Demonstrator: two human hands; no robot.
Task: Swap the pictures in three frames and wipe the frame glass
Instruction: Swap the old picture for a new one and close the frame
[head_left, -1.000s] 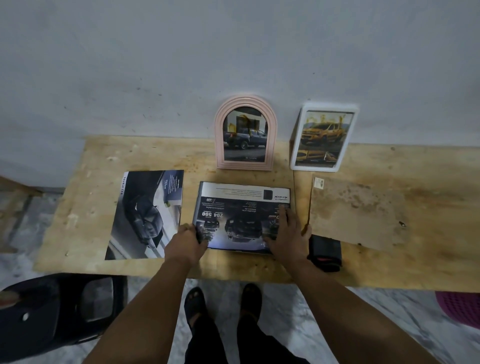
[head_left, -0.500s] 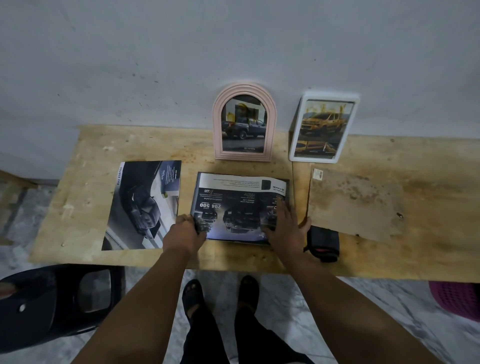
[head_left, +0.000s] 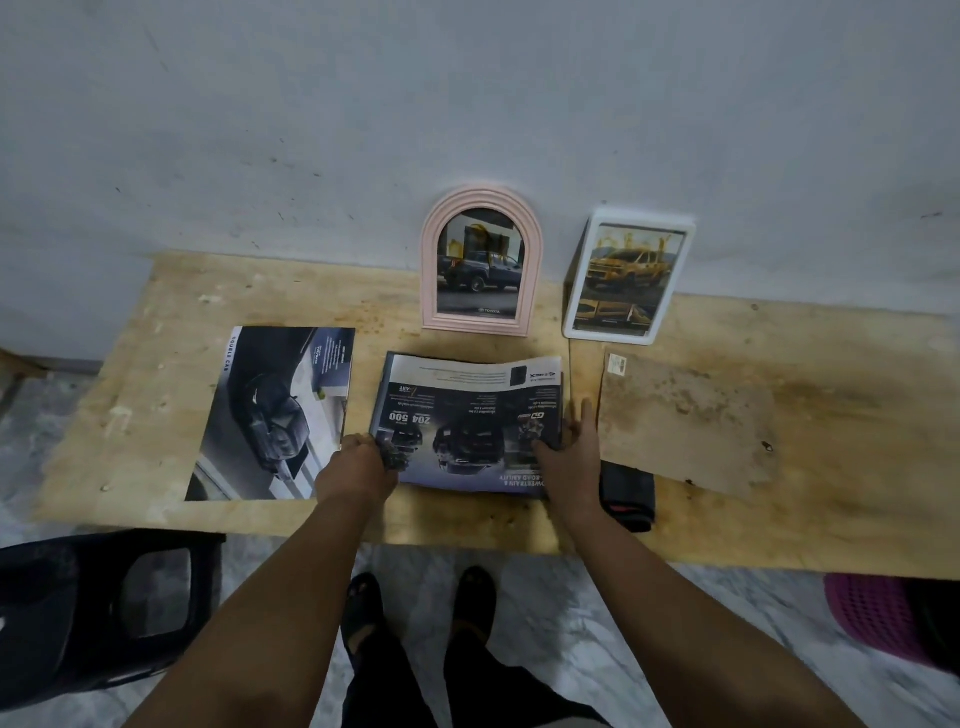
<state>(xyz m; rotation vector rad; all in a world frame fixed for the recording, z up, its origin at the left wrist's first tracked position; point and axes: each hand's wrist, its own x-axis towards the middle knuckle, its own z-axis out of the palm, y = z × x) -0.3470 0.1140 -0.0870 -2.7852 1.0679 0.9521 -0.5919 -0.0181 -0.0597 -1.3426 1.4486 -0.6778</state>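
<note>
Brochure (head_left: 470, 415), printed with dark cars and lying upside down to the viewer, sits at the middle of the wooden table (head_left: 831, 519); its far edge bows up a little. Left hand (head_left: 358, 470) is at the brochure's near left corner, fingers curled onto the page edge in a pinch. Right hand (head_left: 574, 457) lies at the brochure's near right corner with fingers spread and flat, fingertips on the page and right edge; it grips nothing that can be seen.

Behind the brochure, a pink arched frame (head_left: 482, 262) leans upright against the wall (head_left: 467, 104), holding a picture of a dark pickup. Right of the pink frame, a white frame (head_left: 628, 278) also leans on the wall, showing a yellow pickup. Left of the brochure, apart from it, lies a poster (head_left: 275, 413) of a dark car, flat on the table. Right of the brochure lies a brown board (head_left: 685, 421), with a small label at its far left corner. A black cloth (head_left: 627, 493) is partly tucked under the board's near left corner, just beside the right hand.
</note>
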